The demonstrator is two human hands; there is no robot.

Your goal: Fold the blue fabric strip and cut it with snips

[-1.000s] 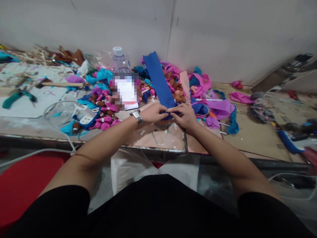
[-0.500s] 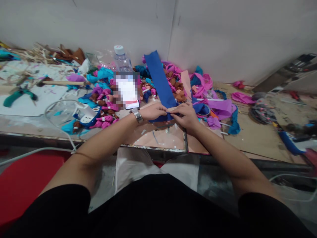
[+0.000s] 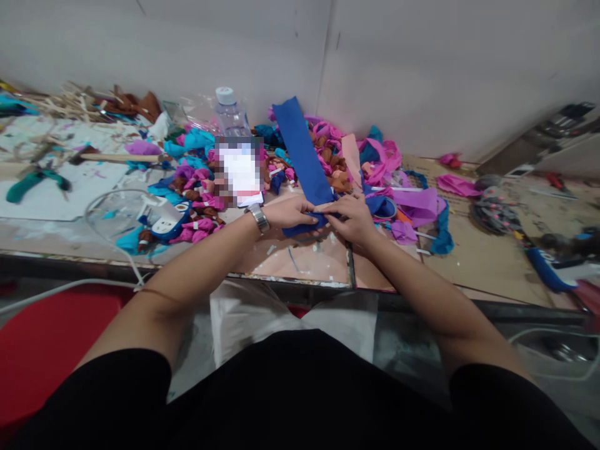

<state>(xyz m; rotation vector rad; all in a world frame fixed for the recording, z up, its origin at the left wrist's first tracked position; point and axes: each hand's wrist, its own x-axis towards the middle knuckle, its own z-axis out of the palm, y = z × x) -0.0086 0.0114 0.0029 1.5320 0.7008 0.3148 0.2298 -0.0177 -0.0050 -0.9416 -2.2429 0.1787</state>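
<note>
A long dark blue strip (image 3: pixel 302 150), fabric or crepe paper by its look, runs from the back of the table down to both hands. My left hand (image 3: pixel 291 213), with a watch (image 3: pixel 259 217) on its wrist, is closed on the near end of the strip. My right hand (image 3: pixel 351 215) pinches the same end from the other side, its fingertips almost meeting the left ones. Between the fingers the blue material is bunched or folded; the exact fold is hidden. A peach strip (image 3: pixel 351 159) lies just behind my right hand.
A phone (image 3: pixel 248 197) and a clear bottle (image 3: pixel 232 115) stand left of the strip. Crumpled pink, brown and turquoise pieces (image 3: pixel 201 181) surround them. Purple strips (image 3: pixel 419 206) lie to the right. Green-handled pliers (image 3: pixel 28 184), a hammer (image 3: pixel 119 157) and a cable (image 3: pixel 117 250) are at left.
Both hands stay at almost the same place on the blue strip. The fingers shift slightly at its near end, and the legs below the table have moved a little.
</note>
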